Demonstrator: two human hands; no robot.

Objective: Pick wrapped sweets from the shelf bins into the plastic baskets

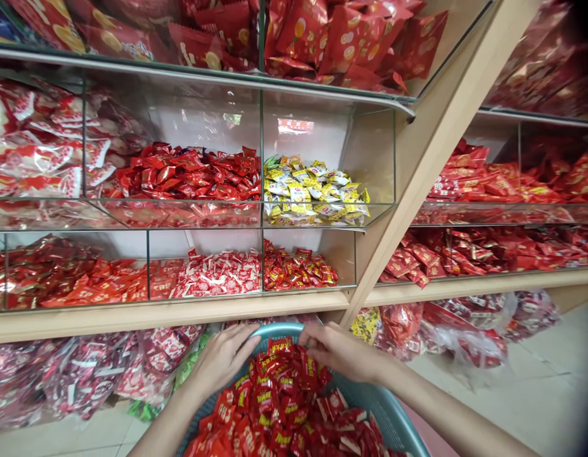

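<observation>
A teal plastic basket (408, 428) stands low in front of me, full of wrapped candies (274, 403). Most wrappers are red with yellow lettering; white-and-red and plain orange-red ones lie toward the near side. My left hand (227, 352) is on the far left part of the basket's rim, with the thumb toward the inside and the fingers along the edge. Across from it, my right hand (344, 352) has its fingers curled over the far right rim, close to the candies. Both hands look closed on the rim; some fingertips are hidden.
Glass-fronted shelf bins ahead hold red candies (189, 174), yellow-and-white candies (315, 190) and small red packets (300, 270). A wooden shelf edge (179, 320) runs just above the basket. Bulging plastic bags (91, 374) sit on the tiled floor (545, 393) beneath.
</observation>
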